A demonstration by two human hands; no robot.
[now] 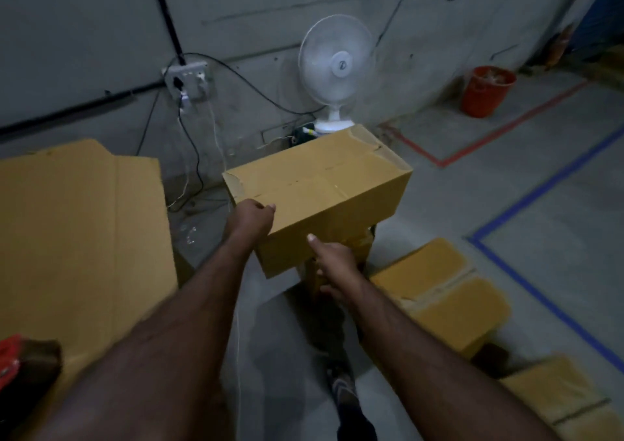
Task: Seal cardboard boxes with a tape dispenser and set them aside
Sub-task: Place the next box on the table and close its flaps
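- Fingers point(268, 208) of left hand point(251, 219) hooked over near left top edge of cardboard box point(320, 184); grip closed on that corner.
- Right hand point(336, 266) on box's near face, thumb straight up against the card, other fingers curled below the bottom edge; hold on the box.
- Box at centre of frame, tilted, flaps closed flat; contents hidden. Shiny strip along the top seam and over both ends, blurred.
- Under the box, something cardboard-coloured; cannot tell what.
- Lower right of frame: closed boxes point(439, 292) on the floor, nothing of their insides visible.
- Left of frame: large flat cardboard sheet point(81, 238).
- Upper right: orange bucket point(488, 98), something pale inside, too blurred to name.
- Behind the box, upper centre: white fan point(337, 65) against the wall.
- Right of frame: red and blue lines on the floor.
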